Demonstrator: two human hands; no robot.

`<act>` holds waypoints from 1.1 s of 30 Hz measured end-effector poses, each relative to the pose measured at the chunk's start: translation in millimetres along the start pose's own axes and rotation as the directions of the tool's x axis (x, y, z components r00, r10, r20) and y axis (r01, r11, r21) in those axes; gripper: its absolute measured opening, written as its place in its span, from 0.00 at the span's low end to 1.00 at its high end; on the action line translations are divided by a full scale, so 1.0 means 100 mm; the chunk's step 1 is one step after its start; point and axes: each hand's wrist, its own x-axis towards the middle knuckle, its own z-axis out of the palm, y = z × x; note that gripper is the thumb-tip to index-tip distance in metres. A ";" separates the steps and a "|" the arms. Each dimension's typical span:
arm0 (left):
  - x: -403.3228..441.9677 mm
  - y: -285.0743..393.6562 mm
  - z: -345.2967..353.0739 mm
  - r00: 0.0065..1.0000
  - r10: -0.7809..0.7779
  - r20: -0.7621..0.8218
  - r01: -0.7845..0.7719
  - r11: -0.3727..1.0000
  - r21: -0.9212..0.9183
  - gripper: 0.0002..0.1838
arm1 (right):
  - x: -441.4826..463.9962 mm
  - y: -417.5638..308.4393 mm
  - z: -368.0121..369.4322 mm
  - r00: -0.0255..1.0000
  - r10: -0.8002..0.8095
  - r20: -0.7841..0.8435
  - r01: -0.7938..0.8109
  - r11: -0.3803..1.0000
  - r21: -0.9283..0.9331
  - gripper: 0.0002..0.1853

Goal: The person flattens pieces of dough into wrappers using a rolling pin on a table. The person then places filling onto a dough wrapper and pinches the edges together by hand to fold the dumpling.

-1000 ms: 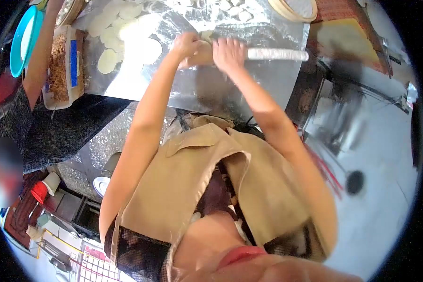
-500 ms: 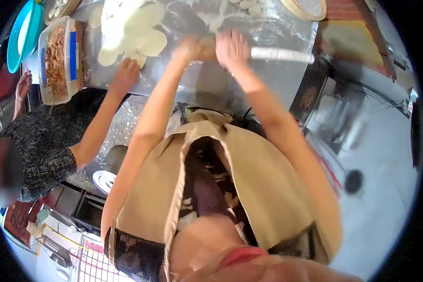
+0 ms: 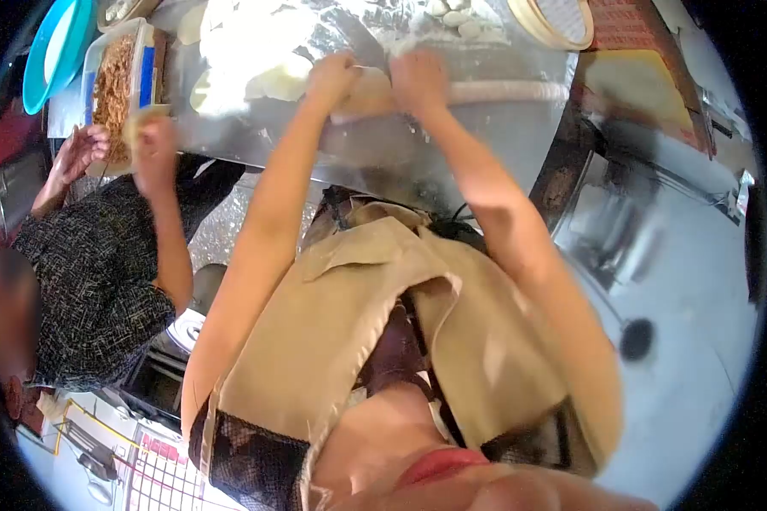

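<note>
Fingers curled, my left hand (image 3: 332, 78) grips the left edge of a flat, pale piece of dough (image 3: 365, 95) on the metal table. My right hand (image 3: 419, 81) is closed at the dough's right side and somewhat blurred; what lies under its fingers is hidden. A long pale cylinder (image 3: 511, 92) extends rightward from beside that hand; I cannot tell whether it is a rolling pin or a dough roll. Thin dough rounds (image 3: 281, 78) lie to the left of my left hand. Beyond my right hand sit several small dough pieces (image 3: 464, 21).
At left, a co-worker (image 3: 102, 264) holds a dough round (image 3: 141, 123) by a plastic tub of brown filling (image 3: 111, 89). A turquoise basin (image 3: 38, 64) is behind. A round wooden-rimmed tray (image 3: 541, 30) is at the table's (image 3: 520, 136) far right corner. Flour dusts the metal.
Both my hands remain close together, now with a wider piece of dough showing between them. The co-worker's right hand has left the dough rounds and moved to the filling tub with a round.
</note>
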 end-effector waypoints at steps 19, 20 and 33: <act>0.01 0.17 -0.05 0.978 -0.082 -0.190 0.075 0.996 -0.041 0.14 | 0.27 0.10 0.14 0.921 0.111 -0.372 -0.084 0.993 0.088 0.16; -0.02 0.07 -0.02 0.953 -0.121 -0.277 0.092 0.989 -0.115 0.15 | -0.02 0.12 0.07 0.985 0.033 -0.171 -0.027 0.999 0.033 0.15; -0.26 0.40 -0.05 0.994 -0.002 -0.113 0.016 0.992 0.125 0.18 | -0.79 0.53 0.22 0.913 -0.031 -0.408 0.082 0.991 0.109 0.15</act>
